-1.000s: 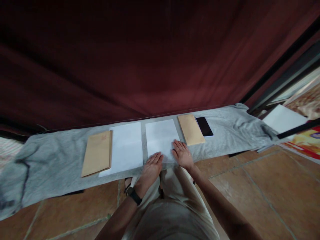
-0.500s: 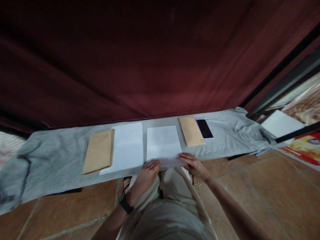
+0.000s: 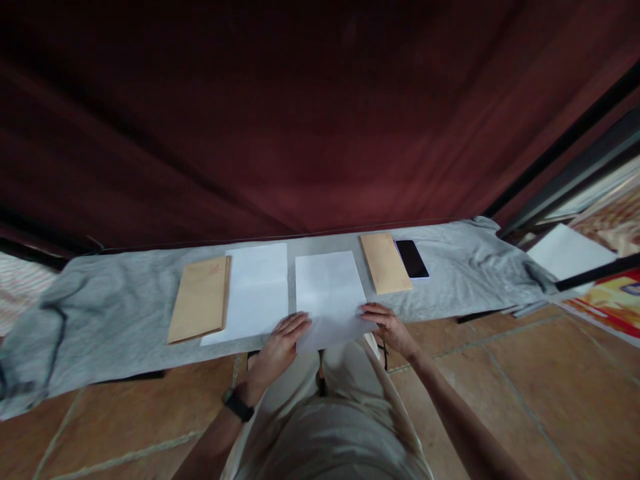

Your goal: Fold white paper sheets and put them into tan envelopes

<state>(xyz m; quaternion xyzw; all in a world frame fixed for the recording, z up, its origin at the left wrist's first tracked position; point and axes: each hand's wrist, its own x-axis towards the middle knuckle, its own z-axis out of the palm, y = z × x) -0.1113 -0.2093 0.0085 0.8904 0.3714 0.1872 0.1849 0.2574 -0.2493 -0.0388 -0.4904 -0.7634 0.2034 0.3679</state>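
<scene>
A white sheet of paper lies in front of me, its near edge reaching past the cloth over my lap. My left hand is closed at its near left side, thumb hidden. On the opposite side my right hand grips the near right edge, fingers close together. Farther left are more white paper and a stack of brown envelopes partly covering it. To the right of my sheet rests one brown envelope.
A grey cloth covers the long narrow surface. Beside the right envelope lies a dark-screened phone. A dark red curtain hangs behind. At far right are a white box-like object and a red and yellow printed item.
The sheet's near edge has come down flatter and extends farther toward me. My left hand has shifted left to its side edge; my right hand stays almost in place.
</scene>
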